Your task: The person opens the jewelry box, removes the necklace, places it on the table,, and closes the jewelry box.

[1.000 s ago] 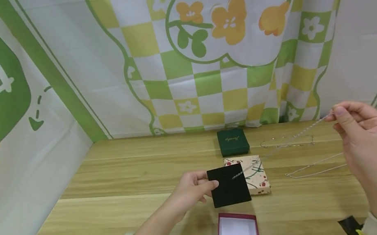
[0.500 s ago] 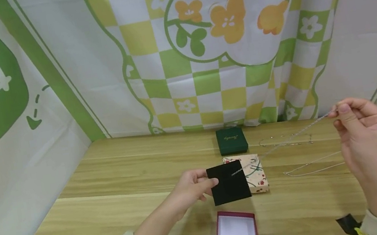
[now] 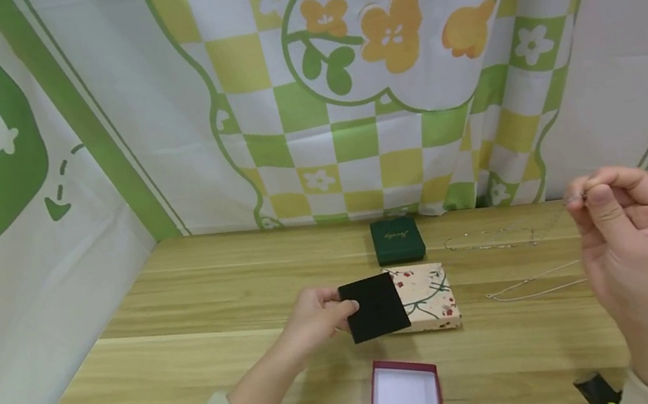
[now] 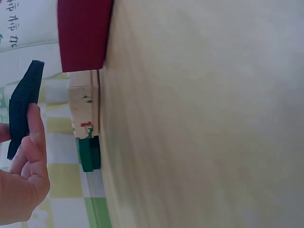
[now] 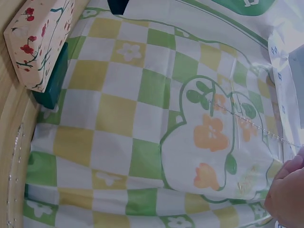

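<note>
My left hand [image 3: 316,316] pinches a flat black square pad [image 3: 375,309] by its left edge, thumb on top. The pad is held above the table and overlaps the floral box [image 3: 432,294] in the head view. Edge-on, the same pad [image 4: 24,104] shows as a thin padded slab in the left wrist view. My right hand [image 3: 635,239], raised at the right, pinches a thin silver chain [image 5: 251,124] between thumb and fingertips. In the right wrist view the chain stretches out from the fingers, with its far end apart from the pad.
An open dark red box [image 3: 405,403] with a white inside stands near the front. A green lidded box [image 3: 398,241] is behind the floral one. Two more fine chains lie on the wooden table [image 3: 229,368], a beaded one [image 3: 492,247] and a plain one [image 3: 545,293].
The chain has come away from the pad, which it ran to before. My left hand has moved slightly left with the pad, while my right hand has shifted a little to the right.
</note>
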A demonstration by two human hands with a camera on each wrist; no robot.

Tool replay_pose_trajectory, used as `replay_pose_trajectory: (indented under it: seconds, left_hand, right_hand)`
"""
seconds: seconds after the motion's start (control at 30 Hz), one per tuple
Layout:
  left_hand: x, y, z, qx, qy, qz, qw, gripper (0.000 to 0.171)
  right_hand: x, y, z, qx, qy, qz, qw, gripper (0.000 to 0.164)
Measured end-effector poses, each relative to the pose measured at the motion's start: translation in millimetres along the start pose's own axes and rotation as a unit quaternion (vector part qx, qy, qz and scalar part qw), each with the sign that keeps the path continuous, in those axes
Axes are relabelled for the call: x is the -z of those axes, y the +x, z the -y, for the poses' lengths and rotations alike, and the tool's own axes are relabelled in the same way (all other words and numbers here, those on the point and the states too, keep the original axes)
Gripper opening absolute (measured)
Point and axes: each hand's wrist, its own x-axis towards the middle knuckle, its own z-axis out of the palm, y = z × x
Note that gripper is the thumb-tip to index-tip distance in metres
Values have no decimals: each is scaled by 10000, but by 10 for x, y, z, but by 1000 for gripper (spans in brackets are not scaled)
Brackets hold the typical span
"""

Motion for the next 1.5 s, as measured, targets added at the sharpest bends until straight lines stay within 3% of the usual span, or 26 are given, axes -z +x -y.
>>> replay_pose_trajectory:
  seconds: [0.13,0.3,0.5,0.6,0.63,0.73,0.83,0.87,0.97,1.13,1.3,1.5]
  left_hand:
    - [18,1,38,-49,-41,174,9998,15]
    - [31,-8,49,-214,49,433,9988,17]
    - [65,-17,34,-241,131,635,9976,20]
    - [85,-25,16,-234,127,667,9974,19]
    - [92,-30,10,-235,128,669,9974,19]
    - [107,-43,0,-260,153,684,9972,21]
    - [113,-58,-1,-273,189,698,9970,24]
    - [113,-61,1,-273,198,701,9970,25]
    - [110,-67,10,-236,213,712,9970,27]
    - [109,-66,26,-193,226,774,9966,26]
    - [103,-69,30,-186,225,865,9958,26]
    - [100,-76,28,-166,238,1011,9944,31]
  right_hand:
    - [24,29,90,-324,-854,-338,9953,12]
    - [160,87,245,-747,-2376,-724,9658,7]
    - [307,124,360,-945,-3474,-219,9327,9]
    - [319,127,376,-1183,-4187,282,9000,9]
    - [313,127,373,-1243,-4476,485,8842,9]
    - [267,133,345,-1304,-5415,1089,8234,10]
    - [211,148,301,-1242,-5972,1500,7781,9]
    - [193,154,290,-1226,-6069,1586,7690,9]
    - [148,163,278,-1234,-6078,1705,7656,8]
    - [81,113,366,-1144,-6037,1787,7685,10]
    - [53,18,496,-987,-6256,1769,7534,11]
    - [98,-61,570,-1097,-6458,1722,7357,12]
